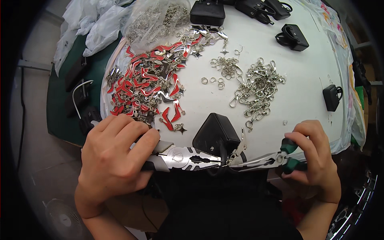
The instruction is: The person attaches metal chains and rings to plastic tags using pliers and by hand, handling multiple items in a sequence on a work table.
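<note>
The small black bag (216,134) is sitting at the near edge of the white table (308,84), a short metal chain (231,157) hanging beside it, near both tool tips. Your left hand (118,156) is wrapping its fingers around the grey-handled pliers (178,158); your right hand (314,154) is pinching the green-handled pliers (262,161). Red shoe charms (146,76) are crowding the area just past your left hand; silver clasps (258,88) are lying heaped beyond the bag, loose rings (227,67) beside them.
</note>
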Demonstrator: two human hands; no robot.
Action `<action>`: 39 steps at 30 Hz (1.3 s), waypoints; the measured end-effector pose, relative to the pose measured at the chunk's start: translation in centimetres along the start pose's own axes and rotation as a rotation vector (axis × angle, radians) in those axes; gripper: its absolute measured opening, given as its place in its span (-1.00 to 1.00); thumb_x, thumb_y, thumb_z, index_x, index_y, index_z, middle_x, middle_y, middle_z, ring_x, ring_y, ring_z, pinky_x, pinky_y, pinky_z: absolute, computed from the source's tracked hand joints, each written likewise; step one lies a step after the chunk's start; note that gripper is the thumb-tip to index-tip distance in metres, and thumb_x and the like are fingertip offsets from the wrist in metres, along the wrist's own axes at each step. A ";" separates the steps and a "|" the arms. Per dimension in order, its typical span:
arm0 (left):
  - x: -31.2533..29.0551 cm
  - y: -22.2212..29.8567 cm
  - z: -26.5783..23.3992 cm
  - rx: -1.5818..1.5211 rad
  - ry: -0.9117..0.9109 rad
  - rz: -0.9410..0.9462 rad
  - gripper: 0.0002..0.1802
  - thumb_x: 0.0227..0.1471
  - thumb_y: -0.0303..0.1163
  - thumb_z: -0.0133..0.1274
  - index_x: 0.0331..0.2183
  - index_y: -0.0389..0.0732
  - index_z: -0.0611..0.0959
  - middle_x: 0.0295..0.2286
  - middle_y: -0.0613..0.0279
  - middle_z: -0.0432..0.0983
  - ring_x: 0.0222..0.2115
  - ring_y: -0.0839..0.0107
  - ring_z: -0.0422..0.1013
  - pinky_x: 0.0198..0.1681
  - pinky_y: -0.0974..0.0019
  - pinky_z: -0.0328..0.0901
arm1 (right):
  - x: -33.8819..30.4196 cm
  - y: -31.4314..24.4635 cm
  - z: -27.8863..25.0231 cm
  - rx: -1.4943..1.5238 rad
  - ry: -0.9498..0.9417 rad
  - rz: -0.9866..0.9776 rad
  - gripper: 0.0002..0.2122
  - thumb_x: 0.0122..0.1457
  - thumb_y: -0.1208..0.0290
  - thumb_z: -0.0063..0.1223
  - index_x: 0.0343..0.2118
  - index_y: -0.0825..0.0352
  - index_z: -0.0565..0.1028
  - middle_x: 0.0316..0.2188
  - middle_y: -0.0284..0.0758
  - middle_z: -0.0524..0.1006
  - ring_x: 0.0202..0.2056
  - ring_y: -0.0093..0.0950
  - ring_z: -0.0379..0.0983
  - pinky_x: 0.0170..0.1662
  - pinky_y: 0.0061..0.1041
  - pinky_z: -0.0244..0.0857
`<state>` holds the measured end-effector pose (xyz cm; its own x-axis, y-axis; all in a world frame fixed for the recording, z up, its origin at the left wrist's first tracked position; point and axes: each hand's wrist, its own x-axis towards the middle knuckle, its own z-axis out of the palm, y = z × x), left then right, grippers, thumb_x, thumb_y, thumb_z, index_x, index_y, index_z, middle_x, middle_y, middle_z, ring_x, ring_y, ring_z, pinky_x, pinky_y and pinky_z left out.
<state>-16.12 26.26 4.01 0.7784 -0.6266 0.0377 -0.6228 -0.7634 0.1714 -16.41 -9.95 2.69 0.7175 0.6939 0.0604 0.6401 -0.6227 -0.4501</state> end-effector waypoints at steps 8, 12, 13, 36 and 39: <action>-0.5 -0.3 0.0 -0.014 0.024 -0.011 -0.49 -0.66 -0.40 0.23 -0.41 -0.22 0.59 -0.48 0.26 0.46 -0.45 0.26 0.43 -0.39 0.21 0.32 | 1.1 -1.9 -0.4 -0.208 -0.001 -0.074 -0.37 -0.14 0.05 0.31 -0.08 0.46 0.47 -0.21 -0.16 0.40 -0.27 -0.19 0.38 -0.27 -0.26 0.32; -0.6 -0.5 0.3 -0.041 0.023 -0.019 -0.51 -0.65 -0.39 0.23 -0.42 -0.22 0.59 -0.48 0.26 0.46 -0.45 0.26 0.43 -0.39 0.21 0.32 | 1.2 -2.3 -0.6 -0.285 0.009 -0.095 -0.38 -0.10 0.02 0.28 -0.09 0.46 0.47 -0.21 -0.16 0.40 -0.28 -0.20 0.38 -0.33 -0.29 0.29; -0.6 -0.4 0.2 -0.041 0.022 -0.021 -0.51 -0.65 -0.39 0.23 -0.42 -0.22 0.59 -0.49 0.26 0.46 -0.46 0.26 0.43 -0.40 0.21 0.32 | 1.4 -2.3 -0.7 -0.296 0.013 -0.113 -0.38 -0.08 0.01 0.27 -0.09 0.47 0.47 -0.23 -0.16 0.41 -0.30 -0.21 0.39 -0.35 -0.29 0.28; -1.5 -0.5 2.3 0.109 0.305 0.103 -0.45 -0.63 -0.38 0.12 -0.36 -0.35 0.63 -0.44 0.09 0.51 -0.46 0.16 0.47 -0.43 0.17 0.40 | 0.2 -1.7 1.0 0.272 -0.084 0.124 -0.44 -0.07 0.24 0.38 -0.10 0.53 0.42 -0.26 -0.07 0.50 -0.34 -0.16 0.46 -0.27 -0.32 0.38; -1.4 0.1 2.2 -0.095 0.137 -0.045 -0.46 -0.58 -0.46 0.24 -0.33 -0.32 0.61 -0.42 0.14 0.48 -0.43 0.15 0.44 -0.40 0.17 0.35 | 0.3 -1.4 0.8 0.127 -0.030 0.074 -0.42 -0.11 0.22 0.39 -0.09 0.52 0.43 -0.26 -0.09 0.50 -0.37 -0.18 0.44 -0.30 -0.32 0.36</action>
<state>-17.45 26.74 1.77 0.8126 -0.5602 0.1609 -0.5822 -0.7675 0.2682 -17.33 -8.57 2.61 0.7516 0.6596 -0.0031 0.5445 -0.6232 -0.5614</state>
